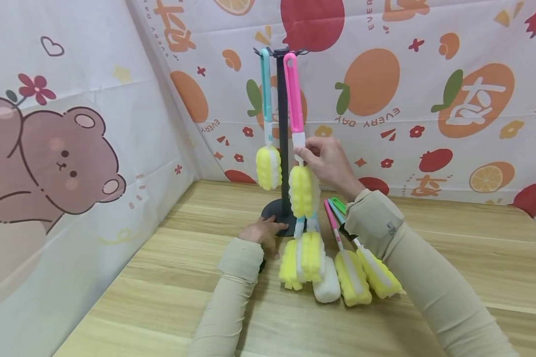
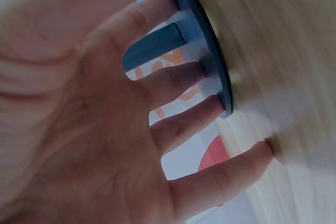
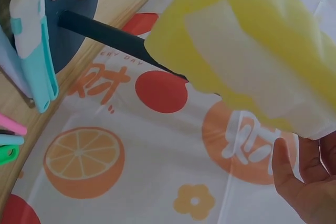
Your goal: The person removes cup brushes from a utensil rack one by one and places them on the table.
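My right hand (image 1: 327, 157) pinches the white neck of a bottle brush with a pink handle (image 1: 295, 99) and a yellow-and-white sponge head. The handle's looped top is up against the hooks (image 1: 280, 51) of a black stand (image 1: 284, 148); whether it hangs on one I cannot tell. Beside it a teal-handled sponge brush (image 1: 268, 167) hangs from the stand. In the left wrist view my left hand (image 2: 115, 114) has its fingers spread, with several fingertips on the stand's round base (image 2: 210, 51) and one on the wood. The right wrist view shows the raised sponge head (image 3: 247, 56) close up.
Several more sponge brushes lie on the wooden table (image 1: 161, 277) in front of and right of the stand, including a white head (image 1: 327, 285) and a yellow one (image 1: 353, 277). A printed cloth (image 1: 411, 163) stands behind, and a bear-print cloth (image 1: 138, 148) at left.
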Demonstrator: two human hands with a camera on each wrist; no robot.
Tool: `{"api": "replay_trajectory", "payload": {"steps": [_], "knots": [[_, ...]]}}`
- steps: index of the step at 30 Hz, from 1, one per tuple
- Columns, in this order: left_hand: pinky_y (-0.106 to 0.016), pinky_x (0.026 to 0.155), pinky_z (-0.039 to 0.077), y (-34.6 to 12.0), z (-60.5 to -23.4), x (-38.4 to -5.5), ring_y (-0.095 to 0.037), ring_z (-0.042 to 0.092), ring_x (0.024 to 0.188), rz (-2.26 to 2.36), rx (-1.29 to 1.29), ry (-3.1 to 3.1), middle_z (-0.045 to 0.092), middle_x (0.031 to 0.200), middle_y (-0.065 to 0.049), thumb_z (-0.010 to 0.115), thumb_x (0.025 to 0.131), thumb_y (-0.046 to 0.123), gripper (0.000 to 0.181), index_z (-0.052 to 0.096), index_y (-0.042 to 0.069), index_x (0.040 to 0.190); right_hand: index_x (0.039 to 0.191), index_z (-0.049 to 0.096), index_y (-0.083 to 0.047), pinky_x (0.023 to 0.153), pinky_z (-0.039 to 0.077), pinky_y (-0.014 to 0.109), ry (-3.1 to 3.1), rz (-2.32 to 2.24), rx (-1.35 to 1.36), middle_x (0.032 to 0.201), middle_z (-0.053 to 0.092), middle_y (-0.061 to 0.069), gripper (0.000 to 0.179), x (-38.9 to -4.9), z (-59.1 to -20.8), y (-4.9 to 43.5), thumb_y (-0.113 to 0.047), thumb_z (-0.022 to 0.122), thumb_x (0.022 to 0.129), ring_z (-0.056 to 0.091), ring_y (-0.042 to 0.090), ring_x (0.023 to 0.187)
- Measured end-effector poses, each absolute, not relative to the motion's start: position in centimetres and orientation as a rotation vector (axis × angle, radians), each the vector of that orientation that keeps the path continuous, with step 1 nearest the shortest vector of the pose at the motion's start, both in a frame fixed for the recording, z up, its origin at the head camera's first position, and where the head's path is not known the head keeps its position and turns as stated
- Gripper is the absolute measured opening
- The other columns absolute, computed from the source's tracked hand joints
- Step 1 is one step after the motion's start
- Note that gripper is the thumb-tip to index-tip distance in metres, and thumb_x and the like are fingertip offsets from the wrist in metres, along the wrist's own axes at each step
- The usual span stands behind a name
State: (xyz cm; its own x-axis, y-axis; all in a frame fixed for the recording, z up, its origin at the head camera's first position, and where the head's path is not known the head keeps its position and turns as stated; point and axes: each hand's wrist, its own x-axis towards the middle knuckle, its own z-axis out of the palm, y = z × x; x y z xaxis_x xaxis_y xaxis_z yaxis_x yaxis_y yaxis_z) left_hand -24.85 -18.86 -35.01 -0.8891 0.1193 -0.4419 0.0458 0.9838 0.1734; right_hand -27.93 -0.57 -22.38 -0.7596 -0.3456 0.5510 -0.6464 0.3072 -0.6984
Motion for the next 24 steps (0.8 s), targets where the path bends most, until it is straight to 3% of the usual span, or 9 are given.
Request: {"api": "replay_trajectory", "payload": {"steps": [6,24], "knots": [[-0.057,0.11,0.035,-18.9,-35.0,-24.8,-0.033,0.012,0.153,0.223,0.11,2.657,0.017,0.168,-0.007,0.086,0.083,0.022,0.09,0.038,0.03,0.159,0.093,0.073,0.007,0.063,0.042,0.026,-2.292,1.444,0.904,0.082,0.066,0.016,0.019,-28.1,-22.6,-0.1,-0.008,0.064,0.1,0.051,0.024,0.072],[-0.057,0.11,0.035,-18.9,-34.9,-24.9,-0.033,0.013,0.153,0.245,0.111,2.653,0.018,0.168,-0.008,0.087,0.082,0.022,0.09,0.04,0.029,0.158,0.109,0.072,0.009,0.074,0.055,0.03,-2.378,1.507,0.799,0.096,0.07,0.02,0.022,-28.5,-23.2,1.4,-0.01,0.064,0.101,0.06,0.028,0.079]]}}
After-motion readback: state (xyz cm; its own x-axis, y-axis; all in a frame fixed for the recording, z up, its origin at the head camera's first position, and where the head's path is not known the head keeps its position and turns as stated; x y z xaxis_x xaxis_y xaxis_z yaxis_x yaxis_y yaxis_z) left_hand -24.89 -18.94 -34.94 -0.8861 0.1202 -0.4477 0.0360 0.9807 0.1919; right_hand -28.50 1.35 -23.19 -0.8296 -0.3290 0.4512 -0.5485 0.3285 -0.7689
